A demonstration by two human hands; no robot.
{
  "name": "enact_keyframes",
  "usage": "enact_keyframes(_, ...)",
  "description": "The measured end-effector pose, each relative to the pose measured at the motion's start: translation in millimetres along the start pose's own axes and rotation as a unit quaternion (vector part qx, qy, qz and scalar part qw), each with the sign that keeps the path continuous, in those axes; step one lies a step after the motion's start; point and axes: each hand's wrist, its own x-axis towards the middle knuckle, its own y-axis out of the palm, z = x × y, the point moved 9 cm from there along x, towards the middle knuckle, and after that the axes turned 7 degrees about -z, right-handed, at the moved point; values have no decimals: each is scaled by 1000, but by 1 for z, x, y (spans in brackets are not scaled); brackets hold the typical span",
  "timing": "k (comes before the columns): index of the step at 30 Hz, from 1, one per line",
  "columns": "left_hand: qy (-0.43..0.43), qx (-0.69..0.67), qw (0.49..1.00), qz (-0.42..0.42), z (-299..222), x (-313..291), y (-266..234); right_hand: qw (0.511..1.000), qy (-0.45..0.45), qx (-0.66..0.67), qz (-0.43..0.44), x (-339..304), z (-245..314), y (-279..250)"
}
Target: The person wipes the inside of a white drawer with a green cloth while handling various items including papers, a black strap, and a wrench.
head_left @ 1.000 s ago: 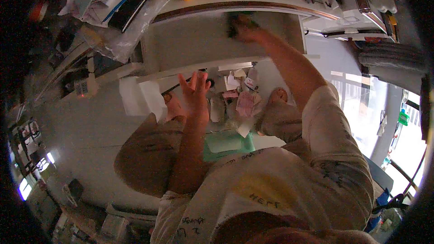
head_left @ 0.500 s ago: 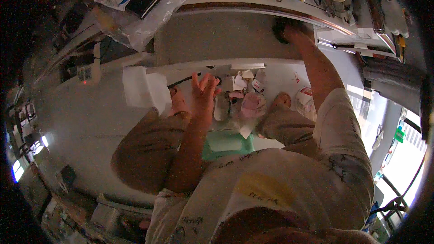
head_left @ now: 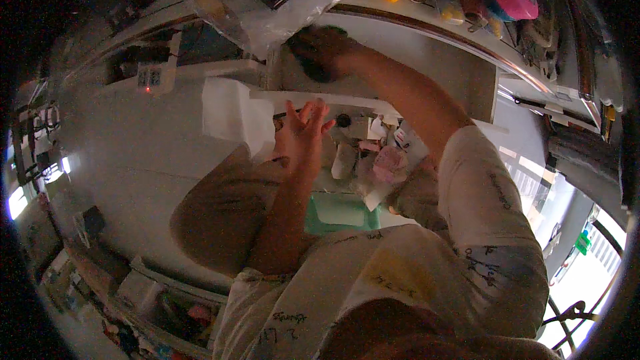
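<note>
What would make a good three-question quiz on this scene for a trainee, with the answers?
1. Which grip touches the dark item?
2. True or false: the left grip is clenched around a bottle.
3. Choose one: the tray-like item between the legs is (a) orange, (b) green, (c) black.

Key:
1. The right grip.
2. False; it is open, with nothing visible in it.
3. (b) green.

The right hand (head_left: 341, 52), its arm outstretched, held a dark item (head_left: 316, 69) of unclear kind near the left end of a pale, recessed shelf (head_left: 433, 70). Lower in view, the left hand (head_left: 307, 123) was raised, fingers spread. A white folded sheet (head_left: 227, 110) stood to its left; pink paper (head_left: 389, 163) lay to its right, above a green tray (head_left: 317, 221).
</note>
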Motion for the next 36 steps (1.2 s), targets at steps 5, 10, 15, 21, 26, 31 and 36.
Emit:
enact_keyframes(5, -29, -6, 999, -30, 3, 2, -10, 984, -122, 28, 125, -81, -1, 12)
enact_keyframes(10, -15, -14, 1000, -14, -4, -2, -9, 961, 230, -18, 149, -100, -74, -13)
enact_keyframes(15, -44, 51, 997, -24, 5, 7, -15, 925, 377, 12, 57, -31, -81, 17)
enact_keyframes(21, -13, -39, 999, 20, 2, 6, 4, 994, 105, 17, 29, 39, 10, 34)
enact_keyframes(26, -47, -61, 997, 22, 27, 22, -7, 980, -153, 8, 124, -35, 36, 36)
enact_keyframes(31, -16, 12, 1000, -13, 11, 19, -3, 961, 23, -15, 277, -118, -24, -10)
enact_keyframes(36, -4, 25, 999, -36, -4, 8, 4, 890, 249, -252, 286, -258, -130, -25)
